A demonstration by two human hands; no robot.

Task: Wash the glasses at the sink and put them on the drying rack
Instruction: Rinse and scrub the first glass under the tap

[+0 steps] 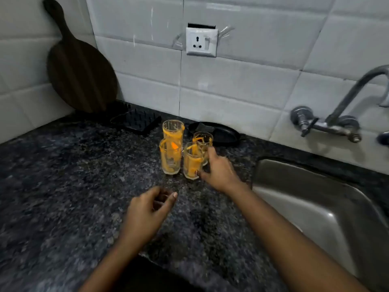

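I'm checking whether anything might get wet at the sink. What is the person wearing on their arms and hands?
Nothing shows: the left hand and right hand are bare, without gloves, rings, watch or bracelet. Both forearms are uncovered, with no sleeve visible up to the picture's edge.

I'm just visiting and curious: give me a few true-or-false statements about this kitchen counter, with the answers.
1. Four orange-smeared clear glasses stand on the dark speckled stone counter. True.
2. The glasses are already in the steel sink. False: they stand on the counter, left of it.
3. The right hand reaches the nearest glass. True.
4. The left hand holds a glass. False: it holds nothing.
5. Water runs from the metal wall tap. False: none visible.
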